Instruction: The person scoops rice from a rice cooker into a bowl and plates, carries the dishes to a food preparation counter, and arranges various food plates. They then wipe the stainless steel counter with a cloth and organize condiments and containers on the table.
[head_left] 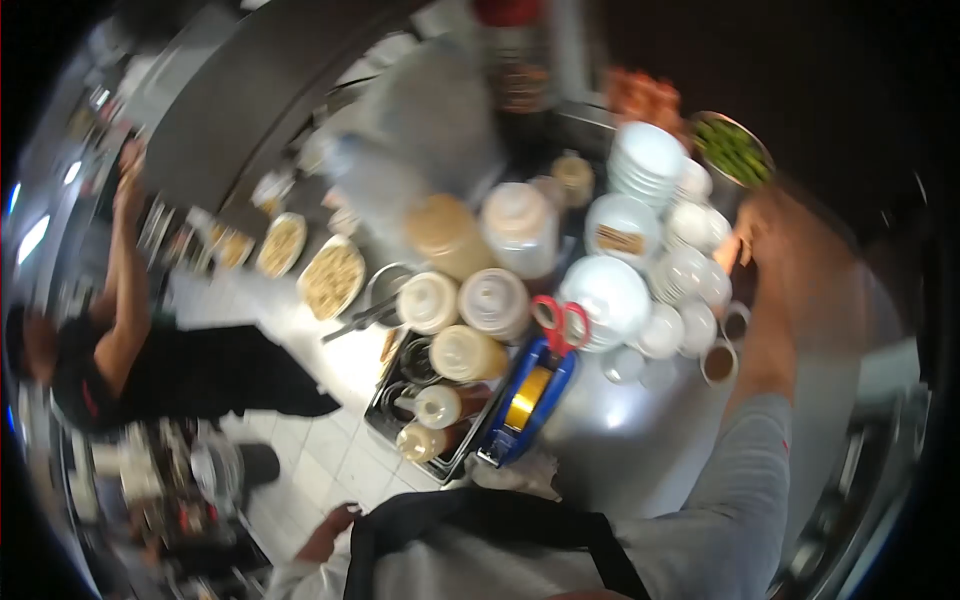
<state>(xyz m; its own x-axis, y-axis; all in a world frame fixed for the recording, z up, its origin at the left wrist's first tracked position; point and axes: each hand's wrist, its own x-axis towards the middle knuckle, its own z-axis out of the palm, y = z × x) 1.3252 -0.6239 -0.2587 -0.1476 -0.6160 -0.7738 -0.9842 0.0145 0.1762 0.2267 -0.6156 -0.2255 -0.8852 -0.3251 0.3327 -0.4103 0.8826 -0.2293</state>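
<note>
My right arm stretches forward on the right, and my right hand (760, 222) is beside the stacked small white bowls (690, 225), just below a metal container of chopped green vegetables (733, 150). Its fingers point down and are smeared by motion, so what they hold, if anything, does not show. Two cups of dark liquid (718, 364) stand nearer to me. My left hand (328, 533) hangs low by my side at the bottom left; its fingers are mostly hidden and blurred.
A black bin of squeeze bottles (465, 355) stands mid-counter. Beside it are a blue tape dispenser (530, 400), red-handled scissors (562, 325) and stacked white plates (605, 300). Food trays (333, 278) line the left. Another person in a black apron (210, 370) stands there, arms raised.
</note>
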